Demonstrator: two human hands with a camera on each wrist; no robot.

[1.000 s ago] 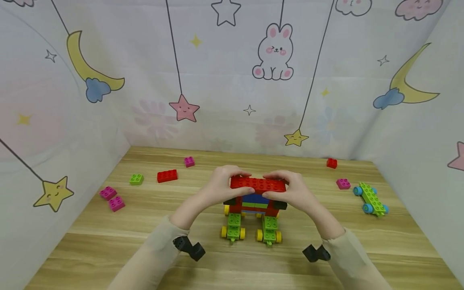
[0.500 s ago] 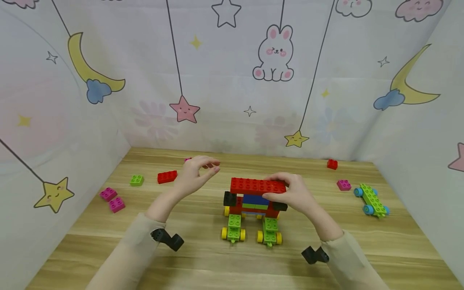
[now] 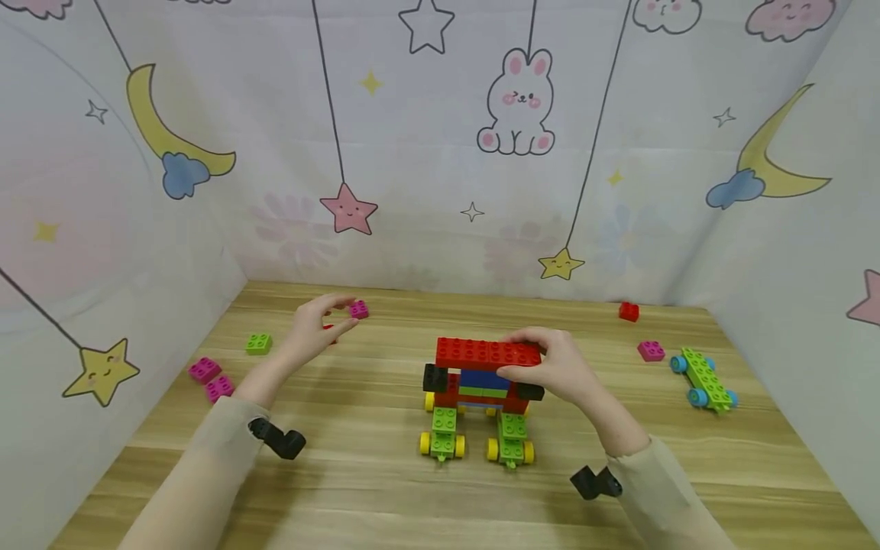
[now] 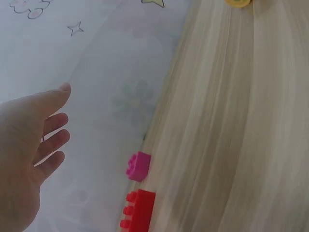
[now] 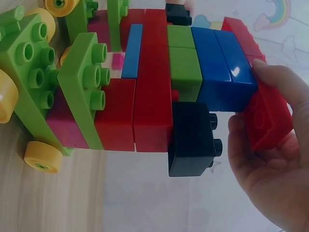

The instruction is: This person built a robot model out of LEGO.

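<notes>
A toy vehicle of building blocks stands mid-table on green wheel bases (image 3: 444, 432) with yellow wheels. Across its top lies a red roof (image 3: 481, 352), above blue bricks (image 5: 224, 70) and a black brick (image 5: 193, 140). My right hand (image 3: 553, 363) grips the right end of that roof between thumb and fingers. Off to the left, my left hand (image 3: 309, 330) hovers with fingers loosely bent and nothing in them. Nearest to it are a magenta brick (image 3: 359, 309) and a long red brick (image 4: 141, 212), which the hand partly hides in the head view.
Farther left lie a green brick (image 3: 259, 344) and two magenta bricks (image 3: 205, 370). At the right are a red brick (image 3: 629, 311), another magenta brick (image 3: 651, 351) and a green wheel base with blue wheels (image 3: 704, 380). Fabric walls enclose the table's back and sides.
My left hand has let go of the roof's left end and moved left, over toward the long red brick. The right hand keeps its grip, and the vehicle stays in place.
</notes>
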